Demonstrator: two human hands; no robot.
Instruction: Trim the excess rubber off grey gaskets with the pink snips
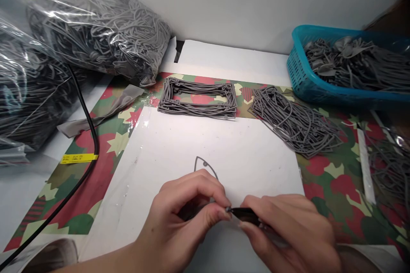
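Between the thumb and forefinger of my left hand [188, 213] is pinched a thin grey rubber gasket [205, 164]. One end of it loops up past my knuckles over the white sheet, showing a small tab with a hole. My right hand [288, 226] is closed around a pointed black tool [245, 211] that looks like tweezers. Its tip meets a small grey bit of the gasket at my left fingertips. Both hands are close together, low in the middle of the view. My left fingers hide much of the gasket.
A white sheet [160, 153] lies on a camouflage-patterned mat [118, 145]. Behind it sit a rectangular stack of grey gaskets [198, 109] and a loose pile [294, 123]. Clear bags [109, 25] and a black cable [86, 111] are left, a blue basket [297, 57] right.
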